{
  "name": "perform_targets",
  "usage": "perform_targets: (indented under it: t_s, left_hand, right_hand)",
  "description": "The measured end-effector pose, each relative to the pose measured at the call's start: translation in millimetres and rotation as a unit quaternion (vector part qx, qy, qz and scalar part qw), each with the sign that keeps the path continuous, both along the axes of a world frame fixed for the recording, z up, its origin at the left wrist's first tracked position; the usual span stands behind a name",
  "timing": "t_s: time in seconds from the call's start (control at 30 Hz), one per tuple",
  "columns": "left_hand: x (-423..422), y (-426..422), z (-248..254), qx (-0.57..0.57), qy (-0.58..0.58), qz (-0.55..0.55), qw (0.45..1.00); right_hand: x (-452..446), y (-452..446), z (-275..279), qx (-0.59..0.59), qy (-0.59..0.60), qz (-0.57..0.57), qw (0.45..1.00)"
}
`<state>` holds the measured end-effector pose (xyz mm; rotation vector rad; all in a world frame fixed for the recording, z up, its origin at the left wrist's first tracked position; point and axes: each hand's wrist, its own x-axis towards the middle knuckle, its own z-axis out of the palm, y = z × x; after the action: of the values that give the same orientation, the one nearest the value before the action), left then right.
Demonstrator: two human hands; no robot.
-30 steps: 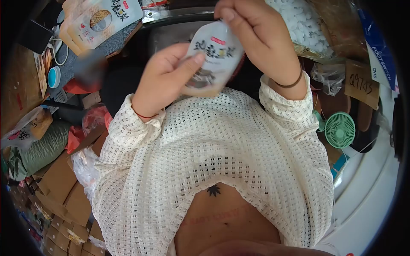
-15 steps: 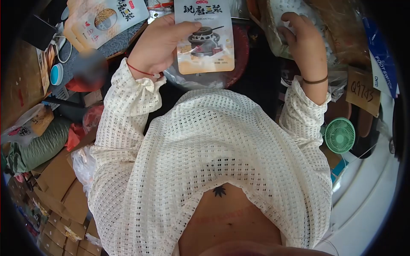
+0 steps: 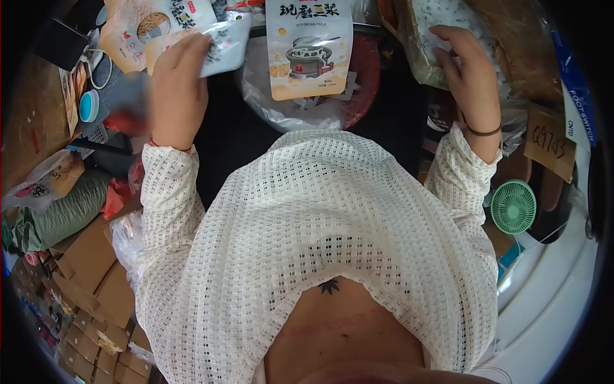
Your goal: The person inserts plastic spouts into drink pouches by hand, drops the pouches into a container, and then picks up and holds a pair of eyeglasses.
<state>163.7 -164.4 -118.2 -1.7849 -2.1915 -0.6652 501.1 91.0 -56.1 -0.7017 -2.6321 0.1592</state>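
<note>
My left hand [image 3: 177,93] is closed on a soybean milk pouch [image 3: 226,48], which is tilted and partly blurred. It is over a stack of similar printed pouches [image 3: 131,38] at the upper left. Another soybean milk pouch [image 3: 309,54], showing a millstone picture, lies face up at the top centre, over a red basin [image 3: 366,80] lined with clear plastic. My right hand [image 3: 472,80] hovers at a box of small white pieces [image 3: 464,19], its thumb and index finger curved and apart. Nothing shows between those fingers.
A green fan [image 3: 513,207] stands at the right, below a cardboard piece marked Q97d3 [image 3: 549,141] and a blue and white foot switch box [image 3: 575,96]. Cardboard boxes [image 3: 96,275] and a green bag [image 3: 67,214] are at the lower left.
My left hand has moved left from the centre to the pouch stack, carrying a pouch. A pouch remains visible at the top centre. My right hand stays by the box with little movement.
</note>
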Motion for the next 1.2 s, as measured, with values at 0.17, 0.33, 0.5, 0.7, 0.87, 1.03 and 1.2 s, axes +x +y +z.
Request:
perform_targets:
  t_s: [0.17, 0.33, 0.5, 0.7, 0.87, 1.03, 1.2]
  left_hand:
    - [0.8, -0.7, 3.9, 0.024, 0.034, -0.038, 0.998]
    - [20.2, -12.1, 4.4, 0.069, -0.531, 0.007, 0.845]
    - [60.1, 4.1, 3.1, -0.004, -0.652, -0.07, 0.755]
    - [95.1, -21.6, 41.8, 0.132, -0.76, -0.304, 0.56]
    - [126.1, -9.9, 91.3, 0.139, -0.698, -0.563, 0.42]
    - [134.2, -9.8, 95.8, 0.102, -0.678, -0.574, 0.448]
    - [140.1, -11.2, 96.8, 0.075, -0.672, -0.572, 0.464]
  right_hand:
    - [-0.8, 5.1, -1.2, -0.006, -0.032, -0.036, 0.999]
    - [-7.1, 3.5, -2.3, -0.006, -0.01, -0.003, 1.0]
    - [-9.5, 8.9, -12.8, 0.016, 0.029, -0.002, 0.999]
    - [-3.3, 3.1, -18.3, 0.018, 0.075, -0.079, 0.994]
    - [-8.9, -7.0, -22.0, 0.012, 0.13, -0.1, 0.986]
    - [-12.7, -19.0, -10.4, 0.017, 0.162, -0.04, 0.986]
    - [-10.3, -20.6, -14.3, 0.037, 0.156, -0.059, 0.985]
